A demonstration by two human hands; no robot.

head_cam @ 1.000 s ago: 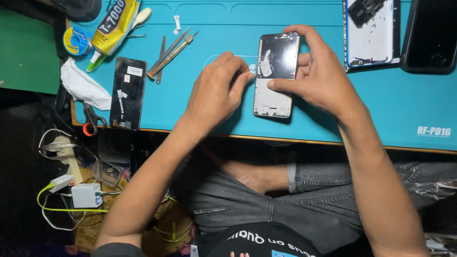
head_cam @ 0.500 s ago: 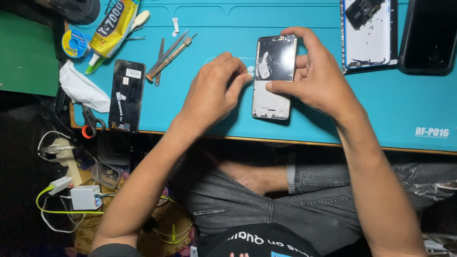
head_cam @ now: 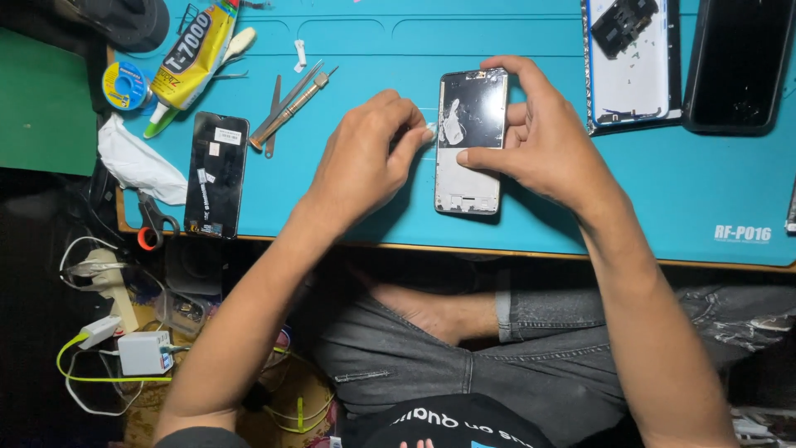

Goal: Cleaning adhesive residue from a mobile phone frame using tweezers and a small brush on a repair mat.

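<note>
Phone frame (head_cam: 469, 141), opened and stripped, lies flat on the teal mat (head_cam: 647, 191) that covers the counter, near its front edge. Its upper half is dark and glossy with a whitish smear; its lower half is pale and bare.

Right hand (head_cam: 543, 141) steadies the frame from the 3 o'clock side: the index finger curls over the top edge at 12 o'clock, and the thumb presses on the frame's face near the middle. Left hand (head_cam: 365, 162) sits at the frame's 9 o'clock, its fingers (head_cam: 412, 137) pressed together on a small white scrap (head_cam: 430, 129) right at the frame's left edge. Whether that scrap is tape, adhesive or a wipe is too small to tell.

Judging by this, the step in hand looks like cleaning or peeling residue off the frame's rim. The next move would call for a steady hold by the right hand and a slow, low pull or rub along the edge, so the scrap does not tear.

At 9 o'clock, well apart, lie a pair of tweezers (head_cam: 290, 104), a black screen panel (head_cam: 216, 174) and a yellow glue tube (head_cam: 192, 58).
</note>
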